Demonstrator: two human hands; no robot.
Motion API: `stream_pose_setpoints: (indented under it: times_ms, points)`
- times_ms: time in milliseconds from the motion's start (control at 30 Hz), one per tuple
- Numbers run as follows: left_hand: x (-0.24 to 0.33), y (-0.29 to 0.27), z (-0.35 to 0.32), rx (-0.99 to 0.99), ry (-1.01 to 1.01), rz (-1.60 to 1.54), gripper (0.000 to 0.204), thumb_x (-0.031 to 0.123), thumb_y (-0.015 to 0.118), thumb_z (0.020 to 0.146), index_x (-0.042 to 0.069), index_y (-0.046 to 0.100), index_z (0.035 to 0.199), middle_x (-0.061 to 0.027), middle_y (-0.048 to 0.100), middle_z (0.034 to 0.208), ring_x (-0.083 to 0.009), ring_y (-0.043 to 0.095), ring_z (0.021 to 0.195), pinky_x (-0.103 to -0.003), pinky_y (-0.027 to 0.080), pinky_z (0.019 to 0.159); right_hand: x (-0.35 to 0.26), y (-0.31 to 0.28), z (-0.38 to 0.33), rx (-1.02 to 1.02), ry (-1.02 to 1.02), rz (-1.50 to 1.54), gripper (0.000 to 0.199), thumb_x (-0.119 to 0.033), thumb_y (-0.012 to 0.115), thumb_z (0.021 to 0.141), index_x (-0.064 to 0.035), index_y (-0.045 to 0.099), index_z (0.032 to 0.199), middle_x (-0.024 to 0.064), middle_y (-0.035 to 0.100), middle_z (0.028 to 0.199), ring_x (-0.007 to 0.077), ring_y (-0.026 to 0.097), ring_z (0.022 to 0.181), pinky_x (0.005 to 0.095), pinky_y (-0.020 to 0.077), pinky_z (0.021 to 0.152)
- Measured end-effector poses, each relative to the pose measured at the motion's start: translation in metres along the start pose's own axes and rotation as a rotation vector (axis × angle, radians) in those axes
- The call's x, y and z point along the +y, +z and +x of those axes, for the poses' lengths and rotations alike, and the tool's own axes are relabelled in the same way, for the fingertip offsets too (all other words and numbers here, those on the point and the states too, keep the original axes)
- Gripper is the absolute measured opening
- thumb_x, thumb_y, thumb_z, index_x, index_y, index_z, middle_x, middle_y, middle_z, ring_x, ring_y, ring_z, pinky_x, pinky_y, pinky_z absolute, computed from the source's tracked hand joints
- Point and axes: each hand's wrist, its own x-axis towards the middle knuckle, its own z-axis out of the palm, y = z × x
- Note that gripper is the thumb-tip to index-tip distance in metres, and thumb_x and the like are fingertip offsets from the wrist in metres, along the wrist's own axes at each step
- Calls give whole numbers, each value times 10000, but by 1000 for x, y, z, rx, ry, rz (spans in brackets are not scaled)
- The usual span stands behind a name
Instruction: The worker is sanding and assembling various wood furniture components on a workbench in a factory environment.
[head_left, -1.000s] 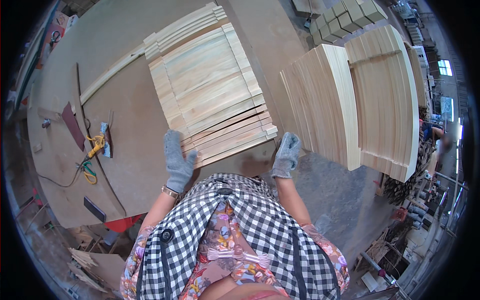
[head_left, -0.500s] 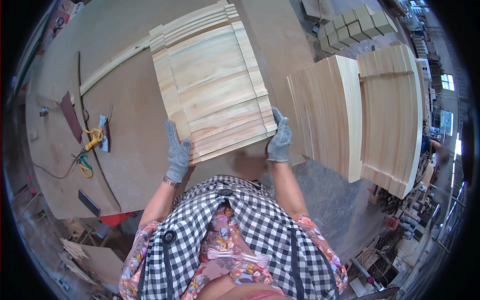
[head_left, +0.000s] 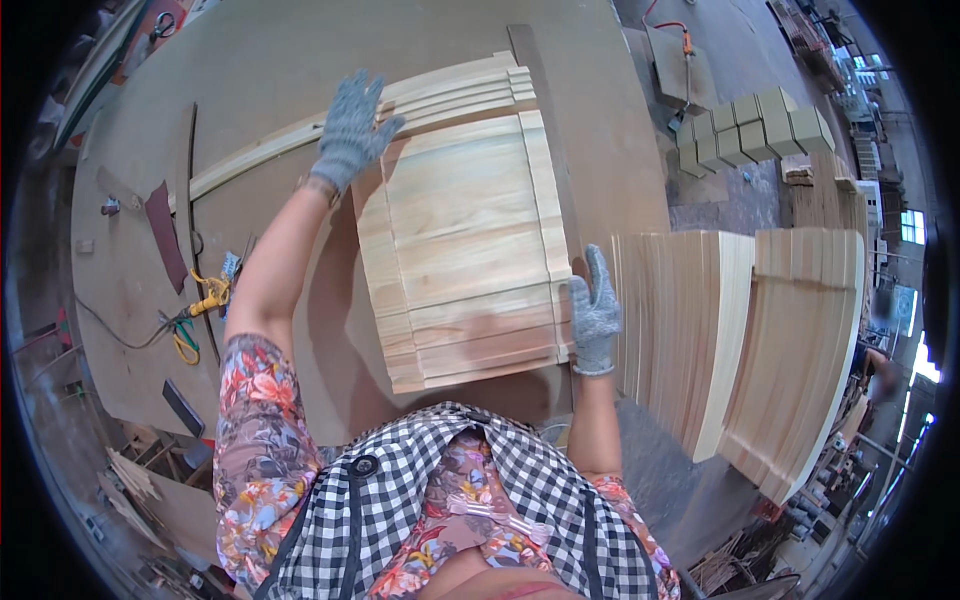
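A stack of pale wooden panels (head_left: pixel 470 215) lies slightly turned on the brown work table, its strips stepped at the far and near ends. My left hand (head_left: pixel 352 130), in a grey knit glove, rests at the stack's far left corner with fingers spread. Against the right edge, near the close corner, my gloved right hand (head_left: pixel 594 312) lies flat with its fingers stretched out and pointing away from me. Neither hand is wrapped around anything. A long thin wooden strip (head_left: pixel 255 158) runs left from beside my left hand.
Tall stacks of wooden boards (head_left: pixel 670 320) stand right of the table. Beige blocks (head_left: pixel 750 130) are piled beyond them. On the table's left lie a yellow-handled corded tool (head_left: pixel 212 293), green-and-yellow scissors (head_left: pixel 185 342), a dark red strip (head_left: pixel 164 237) and a phone (head_left: pixel 183 406).
My left hand has gone from the near left corner to the far left corner, opening out. My right hand stays at the right edge. The stack appears lower and further right in view.
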Motion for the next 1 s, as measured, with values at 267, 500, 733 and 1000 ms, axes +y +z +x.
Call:
stream_pose_setpoints:
  times_ms: [267, 500, 733, 1000]
  points:
    - [-21, -20, 53, -284, -310, 99, 620, 532, 446, 848, 64, 460, 1255, -175, 425, 1322, -334, 377, 1234, -405, 316, 1018, -58, 32, -32, -85, -249, -566, 654, -309, 606, 832, 25, 339, 1327, 197, 382, 1353, 349, 353, 1260, 443, 260, 1055]
    - [-27, -16, 39, -342, -230, -55, 477, 480, 456, 847, 80, 570, 1081, -165, 596, 1062, -336, 541, 999, -413, 407, 893, -59, 43, -35, -67, -236, -499, 686, -291, 640, 811, 45, 330, 1323, 227, 385, 1339, 367, 383, 1232, 433, 302, 1031]
    - [19, -11, 22, 9, -10, 21, 475, 458, 500, 838, 102, 539, 1151, -153, 587, 1040, -340, 538, 971, -423, 411, 857, -51, 28, -26, -43, -80, -267, 685, -299, 637, 817, 49, 330, 1320, 225, 372, 1349, 361, 367, 1245, 412, 285, 1043]
    - [12, -8, 3, -308, -216, 33, 620, 552, 471, 827, 87, 480, 1236, -159, 539, 1177, -335, 489, 1088, -430, 359, 940, -30, 5, -87, 0, -14, -455, 614, -259, 581, 859, 47, 324, 1325, 210, 364, 1360, 344, 332, 1276, 399, 258, 1059]
